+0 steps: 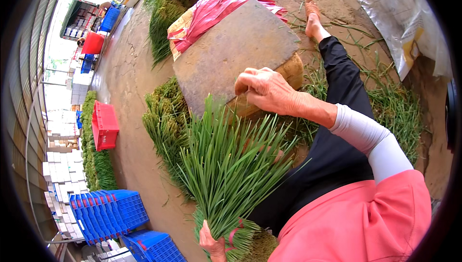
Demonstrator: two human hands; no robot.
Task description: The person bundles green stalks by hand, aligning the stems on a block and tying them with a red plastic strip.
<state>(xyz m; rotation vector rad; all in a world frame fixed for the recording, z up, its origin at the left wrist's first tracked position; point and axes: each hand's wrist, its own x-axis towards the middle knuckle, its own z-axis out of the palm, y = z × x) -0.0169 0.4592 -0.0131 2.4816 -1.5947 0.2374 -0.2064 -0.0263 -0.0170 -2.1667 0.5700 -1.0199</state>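
Observation:
My left hand point(212, 243) grips a large bunch of long green leafy stalks point(231, 168) near its narrow lower end; the leaves fan out upward. My right hand point(265, 89) is raised over the near corner of a stone slab point(234, 45), its fingers curled together; whether anything thin is between them I cannot tell. The slab lies on a yellowish block point(294, 69). Pink-red strips point(223, 6) are heaped along the slab's far edge. Below my left hand lies a bundle of green stalks point(247, 238) with a pink-red band around it.
Piles of green bunches point(164, 114) line the slab's left side. Cut leaves point(393, 117) litter the floor at right, below a clear plastic bag point(400, 20). At left stand a red crate point(104, 125), more bunches point(101, 164) and stacked blue crates point(108, 213). My legs are spread around the slab.

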